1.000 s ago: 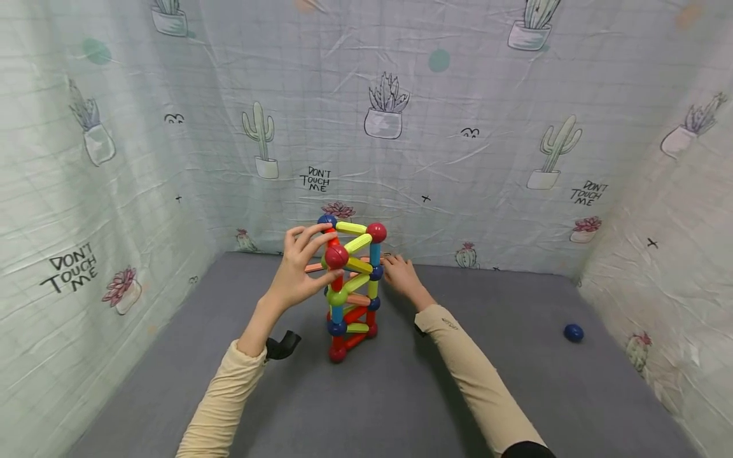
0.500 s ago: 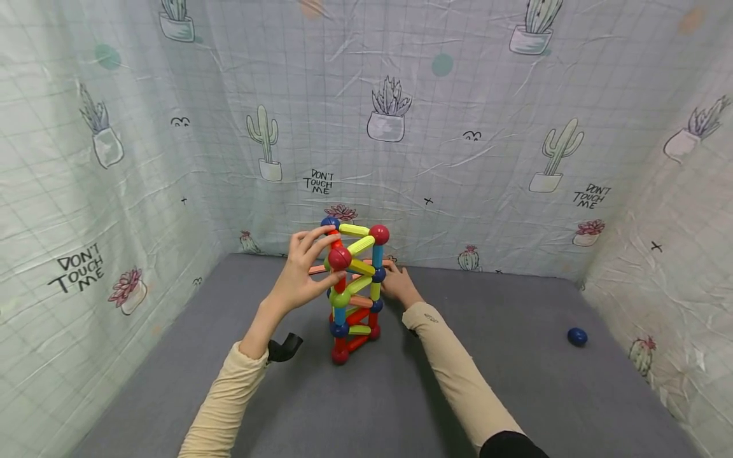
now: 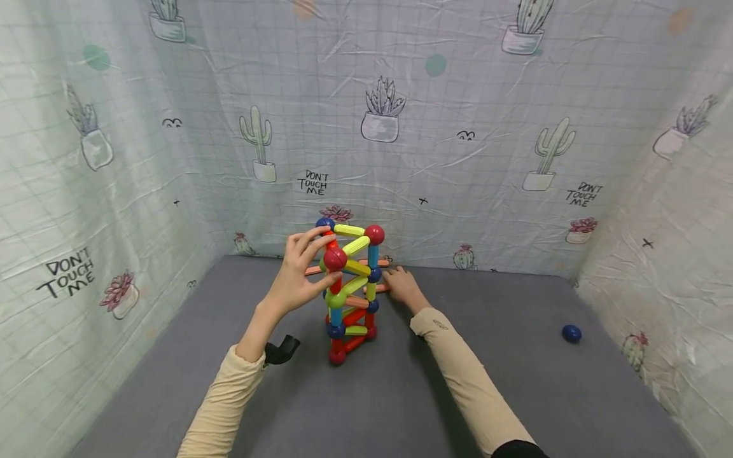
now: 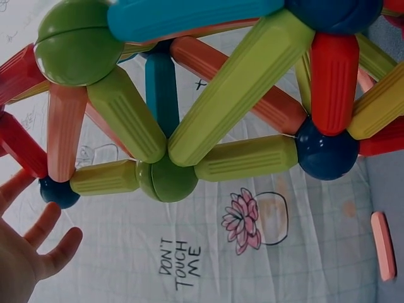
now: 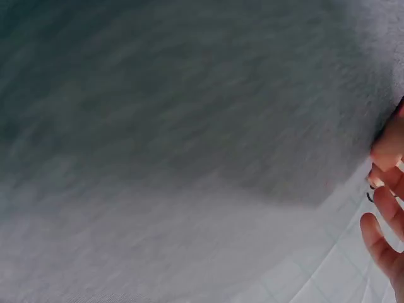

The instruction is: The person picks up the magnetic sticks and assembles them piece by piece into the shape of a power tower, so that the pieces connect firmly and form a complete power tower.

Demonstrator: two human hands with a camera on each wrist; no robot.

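A tower of colored magnetic sticks and balls (image 3: 357, 284) stands upright on the grey surface. My left hand (image 3: 299, 270) holds its top on the left side, thumb by the upright red stick and fingers at the upper red stick near the blue ball (image 3: 325, 222). In the left wrist view, spread fingers (image 4: 44, 230) reach that corner. Behind the tower's right side, my right hand (image 3: 405, 289) pinches an orange magnetic stick (image 3: 378, 289), partly hidden by the tower. Only fingers (image 5: 382, 243) show at the right wrist view's edge.
Further orange sticks lie behind the tower, one at the right (image 3: 375, 262) and one at the left (image 3: 313, 270). A loose blue ball (image 3: 571, 333) lies far right. A black strap (image 3: 282, 350) hangs at the left wrist. Patterned cloth (image 3: 435, 146) walls the back and sides.
My right hand has moved from the sticks at the back slightly nearer, and an orange stick now shows at its fingers. The left hand keeps its hold on the tower.
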